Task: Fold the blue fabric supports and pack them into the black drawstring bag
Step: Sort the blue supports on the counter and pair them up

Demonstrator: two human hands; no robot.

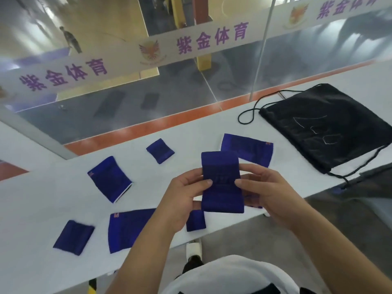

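The left hand [184, 196] and right hand [263, 187] each pinched 1 side of the held blue support [220, 194], thumbs on top, above the white table [31, 198]. 6 other blue supports [110, 179] lay on it. 1 black drawstring bag [324, 128] lay flat, far right.

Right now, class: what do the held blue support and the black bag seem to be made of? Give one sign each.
The held blue support looks like knitted elastic fabric, matte: it bends, faintly ribbed. The black bag looks like thin woven cloth, perhaps synthetic, matte: it lies flat and creased.
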